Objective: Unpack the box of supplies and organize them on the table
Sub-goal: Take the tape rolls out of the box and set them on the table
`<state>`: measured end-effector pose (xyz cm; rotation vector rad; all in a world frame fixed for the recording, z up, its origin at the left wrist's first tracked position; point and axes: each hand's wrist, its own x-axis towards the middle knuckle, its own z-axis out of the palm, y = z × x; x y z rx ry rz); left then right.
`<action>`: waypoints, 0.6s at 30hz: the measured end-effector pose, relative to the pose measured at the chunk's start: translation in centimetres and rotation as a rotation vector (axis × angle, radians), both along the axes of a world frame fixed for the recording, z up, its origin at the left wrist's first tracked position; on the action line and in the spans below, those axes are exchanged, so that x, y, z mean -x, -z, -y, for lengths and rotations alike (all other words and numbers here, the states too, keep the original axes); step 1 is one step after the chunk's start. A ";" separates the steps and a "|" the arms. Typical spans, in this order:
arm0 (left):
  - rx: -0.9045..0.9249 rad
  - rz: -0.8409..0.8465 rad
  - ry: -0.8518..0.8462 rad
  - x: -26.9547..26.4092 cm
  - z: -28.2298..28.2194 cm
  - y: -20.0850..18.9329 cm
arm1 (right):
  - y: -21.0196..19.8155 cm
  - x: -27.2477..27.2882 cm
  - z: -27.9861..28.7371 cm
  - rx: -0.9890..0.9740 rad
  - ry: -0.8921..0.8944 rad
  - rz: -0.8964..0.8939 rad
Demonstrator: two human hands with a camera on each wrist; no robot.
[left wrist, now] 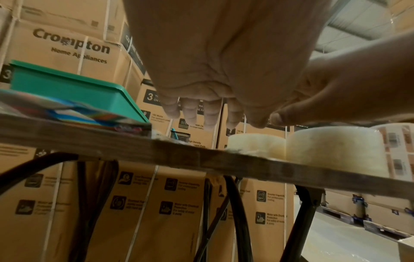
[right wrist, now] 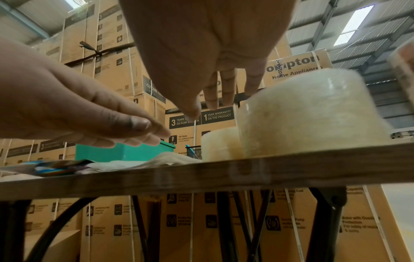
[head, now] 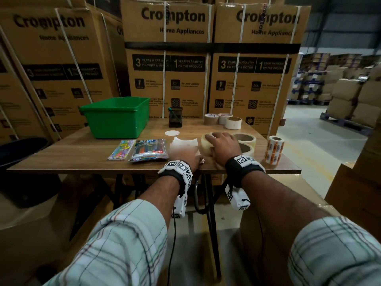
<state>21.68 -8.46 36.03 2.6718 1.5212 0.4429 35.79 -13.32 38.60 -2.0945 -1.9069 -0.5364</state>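
The right hand [head: 221, 146] lies palm-down over a roll of clear tape [head: 207, 143] near the front edge of the wooden counter [head: 82, 149]. Its fingers [right wrist: 224, 88] are stretched out and released, resting on top of the roll rather than wrapped round it. The left hand [head: 188, 155] hovers just left of that roll over white paper sheets [head: 183, 142], blurred in the head view; from the wrist views its fingers [left wrist: 190, 113] are straight and loose, gripping nothing.

Beyond the right fingertips stand two more tape rolls [head: 244, 139] with brown cores, and further right a roll of orange barcode labels [head: 273, 149]. Left of the left fingers lie two packets of coloured pens [head: 149, 150]; the writing on them is too small to read. Past them sits a green plastic bin [head: 115, 118], a dark mesh pen holder [head: 175, 117] and three tape rolls [head: 223, 120] at the back.

Behind the counter, stacked cartons [head: 167, 58] read "Crompton Home Appliances", "3 YEARS WARRANTY ON PUMP & MOTOR" and "1 YEAR WARRANTY ON THE PRODUCT".
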 end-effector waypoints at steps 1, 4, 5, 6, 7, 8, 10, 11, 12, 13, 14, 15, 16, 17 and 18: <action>-0.003 0.009 0.009 0.6 0.6 -0.5 | -0.1 0.4 0.9 0.002 -0.010 -0.007; -0.026 0.039 0.043 3.0 2.7 -1.1 | -0.2 2.4 3.6 -0.005 -0.077 -0.048; -0.036 0.048 0.051 3.8 3.4 -1.2 | -0.1 3.2 4.5 -0.012 -0.101 -0.057; -0.041 0.069 0.053 4.7 4.2 -1.2 | 0.1 4.1 5.3 -0.020 -0.121 -0.062; -0.037 0.107 0.046 5.6 4.9 -1.2 | 0.3 5.1 6.1 -0.025 -0.144 -0.071; -0.030 0.153 0.034 6.6 5.7 -1.2 | 0.6 6.0 6.9 -0.037 -0.167 -0.089; -0.027 0.221 0.015 8.5 7.1 -1.2 | 1.4 8.1 8.2 -0.068 -0.216 -0.131; -0.025 0.240 0.010 9.6 7.7 -1.0 | 1.8 9.1 8.8 -0.074 -0.241 -0.140; -0.020 0.260 0.005 10.8 8.3 -0.7 | 2.3 10.1 9.2 -0.067 -0.264 -0.147; -0.005 0.275 -0.007 12.1 8.8 -0.2 | 2.9 11.2 9.5 -0.053 -0.283 -0.160; 0.017 0.287 -0.025 13.4 9.2 0.4 | 3.5 12.3 9.7 -0.033 -0.304 -0.179; 0.053 0.297 -0.050 14.8 9.6 1.1 | 4.3 13.4 9.9 0.000 -0.331 -0.191; 0.091 0.297 -0.075 16.0 10.0 2.2 | 5.2 14.6 10.0 0.040 -0.367 -0.194; 0.128 0.286 -0.102 17.2 10.3 3.4 | 6.4 15.8 10.0 0.093 -0.399 -0.193; 0.165 0.273 -0.129 18.2 10.6 4.7 | 7.8 17.0 9.9 0.152 -0.422 -0.193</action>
